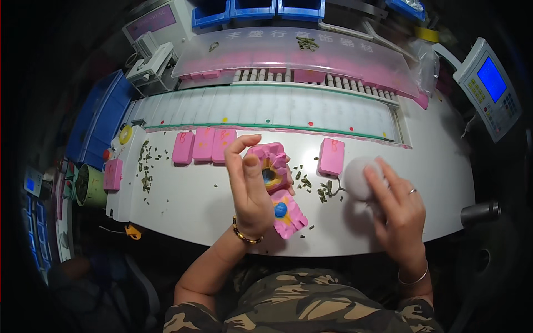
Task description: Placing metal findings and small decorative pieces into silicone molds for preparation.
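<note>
A pink rubber mould (276,155), with a wavy inner face and a yellow-edged dark hollow, is gripped in my left hand (250,186). Fingertips show at its right edge, and part of the mould is hidden behind the hand. Just below it, the other pink mould half (294,222) has a blue raised middle and hangs over or rests near the table's front; I cannot tell whether the halves are joined. My right hand (397,211) is closed around a white rounded pouch (361,178), held to the right, above the table.
Several closed pink mould blocks (203,145) stand at the back left, with another pink block (331,156) ahead of my right hand. Dark green bits (304,180) lie scattered. Behind runs a white slatted strip (266,114). A panel with a blue screen (492,79) stands right.
</note>
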`<control>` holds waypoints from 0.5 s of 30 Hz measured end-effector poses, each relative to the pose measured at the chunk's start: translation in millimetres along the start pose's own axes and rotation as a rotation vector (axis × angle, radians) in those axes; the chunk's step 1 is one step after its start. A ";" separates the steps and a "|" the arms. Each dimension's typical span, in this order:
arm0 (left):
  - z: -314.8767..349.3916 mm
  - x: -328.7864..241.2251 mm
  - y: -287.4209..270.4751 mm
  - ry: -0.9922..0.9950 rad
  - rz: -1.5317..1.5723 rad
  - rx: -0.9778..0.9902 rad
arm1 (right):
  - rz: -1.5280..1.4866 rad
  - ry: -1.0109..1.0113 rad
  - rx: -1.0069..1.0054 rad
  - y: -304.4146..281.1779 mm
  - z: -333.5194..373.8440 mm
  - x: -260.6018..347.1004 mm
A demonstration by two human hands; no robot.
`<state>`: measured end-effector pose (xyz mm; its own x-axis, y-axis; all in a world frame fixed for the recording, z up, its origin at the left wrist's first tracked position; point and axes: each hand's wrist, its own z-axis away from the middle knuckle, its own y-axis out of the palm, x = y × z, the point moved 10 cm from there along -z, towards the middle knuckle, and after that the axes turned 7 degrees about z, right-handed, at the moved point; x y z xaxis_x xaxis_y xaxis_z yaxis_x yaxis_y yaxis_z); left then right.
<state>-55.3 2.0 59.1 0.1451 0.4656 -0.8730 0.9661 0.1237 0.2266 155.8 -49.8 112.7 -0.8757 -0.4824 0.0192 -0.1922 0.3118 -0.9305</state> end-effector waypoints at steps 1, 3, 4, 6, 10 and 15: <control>0.7 17.3 4.3 -0.212 0.164 -0.004 | 0.086 0.095 0.036 9.3 2.2 -17.7; 7.9 36.1 14.5 -0.426 0.328 -0.006 | 0.173 0.192 0.073 23.7 6.4 -32.7; 12.3 41.4 18.5 -0.485 0.359 -0.011 | 0.208 0.157 0.055 27.8 6.2 -28.6; 18.6 46.7 27.2 -0.559 0.405 0.018 | 0.239 0.121 0.041 30.1 5.3 -18.9; 24.7 48.7 37.6 -0.576 0.335 0.014 | -0.560 -0.135 -0.235 20.2 13.0 45.1; 26.6 29.7 45.3 -0.311 0.407 0.136 | -0.452 -0.290 -0.377 9.9 13.3 64.0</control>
<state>-1.6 -1.9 31.9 0.5511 0.1673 -0.8175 0.8341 -0.1373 0.5342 103.8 -88.5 99.9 -0.5271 -0.8182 0.2296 -0.7018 0.2668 -0.6606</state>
